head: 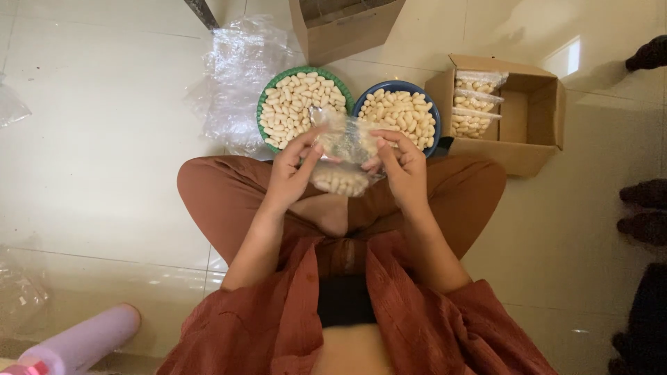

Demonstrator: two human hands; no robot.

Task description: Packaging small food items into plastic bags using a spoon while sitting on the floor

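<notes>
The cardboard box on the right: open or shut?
Open. The cardboard box has its flaps spread, showing filled clear packets stacked at one side.

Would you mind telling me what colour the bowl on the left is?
The bowl has a green rim, seen in the head view; it holds pale peanuts.

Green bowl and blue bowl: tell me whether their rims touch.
Cannot tell. In the head view the green bowl and blue bowl sit side by side, but the clear bag held in both hands covers where the rims meet.
</notes>
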